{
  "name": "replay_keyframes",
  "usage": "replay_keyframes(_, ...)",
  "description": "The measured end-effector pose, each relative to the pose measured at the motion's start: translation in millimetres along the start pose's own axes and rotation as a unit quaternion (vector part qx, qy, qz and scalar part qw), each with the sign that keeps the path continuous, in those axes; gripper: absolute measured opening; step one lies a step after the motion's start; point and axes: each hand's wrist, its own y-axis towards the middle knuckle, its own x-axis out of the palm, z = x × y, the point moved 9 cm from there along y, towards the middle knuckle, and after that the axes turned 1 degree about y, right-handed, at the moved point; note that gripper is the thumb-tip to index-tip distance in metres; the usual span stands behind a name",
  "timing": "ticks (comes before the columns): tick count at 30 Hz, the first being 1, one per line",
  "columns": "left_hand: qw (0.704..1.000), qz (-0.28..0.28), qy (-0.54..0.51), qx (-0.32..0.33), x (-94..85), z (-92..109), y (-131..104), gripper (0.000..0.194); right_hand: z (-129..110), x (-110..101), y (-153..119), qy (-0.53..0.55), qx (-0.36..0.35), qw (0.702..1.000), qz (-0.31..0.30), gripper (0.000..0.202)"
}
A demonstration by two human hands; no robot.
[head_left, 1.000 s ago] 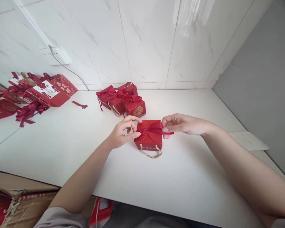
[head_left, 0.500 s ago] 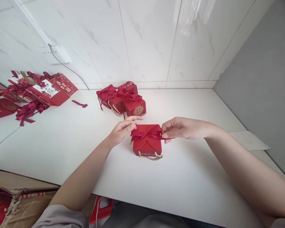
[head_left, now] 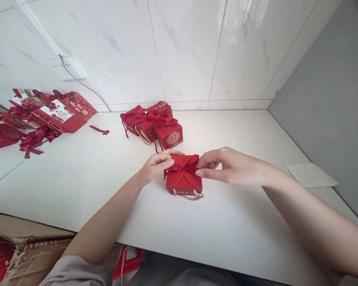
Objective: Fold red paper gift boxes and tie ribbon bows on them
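Observation:
A small red gift box stands on the white table, its top flaps overlapping and a gold rope handle hanging down its near side. Across the top runs a dark red ribbon tied in a bow. My left hand grips the box at its far left corner, thumb on top and fingers along the back. At the bow's right loop, my right hand pinches the ribbon between thumb and forefinger; the other fingers are curled in.
Several finished red boxes with bows sit together behind. More red boxes and bags pile up at the far left, near a loose ribbon piece. White paper lies at the right; a cardboard box stands below the table's front edge.
My right hand has moved slightly left, from the ribbon's end at the right to the bow's loop, which now stands higher. My left hand has shifted a little right along the box.

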Motion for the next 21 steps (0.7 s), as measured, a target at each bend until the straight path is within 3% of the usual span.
replay_keyframes(7, 0.999, 0.028, 0.015, -0.009, 1.7, 0, 0, 0.043, -2, 6, 12, -0.006, -0.018, 0.995, 0.099, 0.022)
replay_keyframes(13, 0.999, 0.020, 0.030, -0.001, 0.5, 1, 0, 0.040, -8, 11, 11, -0.079, -0.061, 0.988, 0.118, 0.008)
replay_keyframes(21, 0.997, 0.002, 0.076, 0.013, -0.5, 4, 0, 0.047, -14, 15, 10, -0.146, -0.094, 0.976, 0.132, 0.010)
